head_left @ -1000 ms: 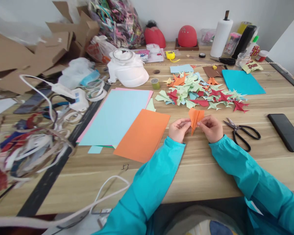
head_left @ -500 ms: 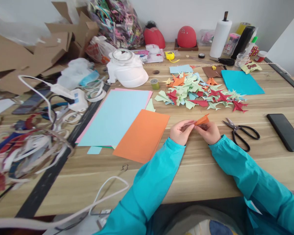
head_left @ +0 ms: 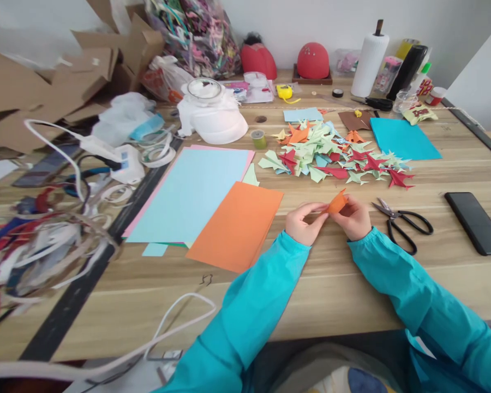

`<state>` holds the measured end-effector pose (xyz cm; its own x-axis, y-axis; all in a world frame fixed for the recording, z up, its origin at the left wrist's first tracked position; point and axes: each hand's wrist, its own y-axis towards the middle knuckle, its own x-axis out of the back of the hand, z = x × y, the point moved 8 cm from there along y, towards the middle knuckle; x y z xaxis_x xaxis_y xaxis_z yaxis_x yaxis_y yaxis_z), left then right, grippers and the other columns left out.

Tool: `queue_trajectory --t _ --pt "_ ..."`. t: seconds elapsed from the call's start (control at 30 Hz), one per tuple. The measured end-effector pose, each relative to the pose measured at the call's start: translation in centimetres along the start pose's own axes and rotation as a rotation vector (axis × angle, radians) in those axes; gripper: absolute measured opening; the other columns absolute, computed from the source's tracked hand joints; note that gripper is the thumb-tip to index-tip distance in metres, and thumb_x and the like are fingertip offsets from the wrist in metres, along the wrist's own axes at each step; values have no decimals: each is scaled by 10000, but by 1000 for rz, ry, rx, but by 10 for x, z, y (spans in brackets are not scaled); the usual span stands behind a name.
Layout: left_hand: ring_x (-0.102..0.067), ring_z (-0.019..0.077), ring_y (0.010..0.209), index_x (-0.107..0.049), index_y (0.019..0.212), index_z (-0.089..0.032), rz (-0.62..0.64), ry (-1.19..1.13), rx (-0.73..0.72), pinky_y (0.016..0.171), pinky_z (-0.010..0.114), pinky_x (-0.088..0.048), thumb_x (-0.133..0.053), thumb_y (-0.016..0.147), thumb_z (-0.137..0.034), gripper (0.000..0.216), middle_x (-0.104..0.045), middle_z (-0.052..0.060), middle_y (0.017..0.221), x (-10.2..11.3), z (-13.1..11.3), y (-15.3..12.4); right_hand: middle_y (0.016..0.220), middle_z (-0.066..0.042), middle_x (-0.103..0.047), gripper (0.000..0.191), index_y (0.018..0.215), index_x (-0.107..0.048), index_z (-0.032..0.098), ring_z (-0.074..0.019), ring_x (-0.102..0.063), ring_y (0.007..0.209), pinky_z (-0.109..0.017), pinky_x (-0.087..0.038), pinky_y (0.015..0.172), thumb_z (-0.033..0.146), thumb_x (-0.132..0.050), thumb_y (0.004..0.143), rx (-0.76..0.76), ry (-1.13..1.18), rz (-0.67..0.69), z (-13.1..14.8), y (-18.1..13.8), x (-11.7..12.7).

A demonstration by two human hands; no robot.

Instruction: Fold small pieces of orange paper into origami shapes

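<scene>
A small folded piece of orange paper point(head_left: 336, 202) is pinched between both hands just above the wooden table point(head_left: 335, 284). My left hand point(head_left: 305, 222) grips its left end with closed fingers. My right hand point(head_left: 354, 218) pinches its right side, fingers curled. Both arms wear teal sleeves. A pile of folded paper figures point(head_left: 331, 153) in green, red and orange lies just beyond the hands. An orange sheet point(head_left: 237, 224) lies flat to the left of my left hand.
Black scissors point(head_left: 405, 221) and a dark phone point(head_left: 474, 221) lie to the right. Light blue sheets point(head_left: 192, 191) lie left, a teal sheet point(head_left: 403, 139) far right. A paper towel roll point(head_left: 368, 57), cardboard point(head_left: 33, 93), a ribbon tangle point(head_left: 36, 240) and a white cable point(head_left: 163, 327) crowd the edges.
The orange paper, held upright a second ago, has been turned flat and folded smaller between the fingers. Both hands stay in nearly the same spot.
</scene>
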<state>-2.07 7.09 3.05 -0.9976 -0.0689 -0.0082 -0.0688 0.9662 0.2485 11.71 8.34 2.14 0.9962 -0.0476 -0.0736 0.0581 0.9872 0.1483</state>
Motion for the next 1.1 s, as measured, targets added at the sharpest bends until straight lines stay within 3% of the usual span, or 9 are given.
queue_trajectory --t 0.17,0.37,0.57,0.73,1.1 --pt "-630 196 800 -694 809 -198 85 -21 44 775 328 -507 -648 656 -270 175 -688 65 866 -4 2 -1 662 0 -629 243 687 -579 202 -138 -577 624 -274 -484 591 276 -740 520 -41 39 -12 -4 0 1" --pt "-622 153 609 -668 808 -171 -11 -212 157 628 297 -513 -605 701 -306 183 -693 58 793 4 9 0 610 25 -612 264 668 -566 186 -113 -549 529 -237 -442 484 187 -737 466 -291 339 78 -22 -1 -7" --pt "-575 116 538 -644 819 -148 -39 -275 228 548 263 -481 -682 619 -319 266 -657 36 684 5 13 4 571 29 -538 192 686 -573 159 -76 -467 480 -201 -349 430 148 -588 495 -572 672 347 -21 -14 -29" --pt "-564 108 571 -634 825 -137 -1 -316 301 522 237 -472 -716 565 -296 316 -615 14 658 -2 19 4 525 28 -452 187 680 -554 139 -67 -395 441 -208 -261 402 137 -504 499 -582 759 540 -11 -23 -42" --pt "-514 69 486 -623 801 -120 4 -251 275 500 201 -432 -669 567 -184 247 -576 -21 558 -1 16 6 562 -4 -524 344 783 -552 142 -101 -411 445 -206 -267 380 99 -480 449 -627 718 650 -20 -31 -47"
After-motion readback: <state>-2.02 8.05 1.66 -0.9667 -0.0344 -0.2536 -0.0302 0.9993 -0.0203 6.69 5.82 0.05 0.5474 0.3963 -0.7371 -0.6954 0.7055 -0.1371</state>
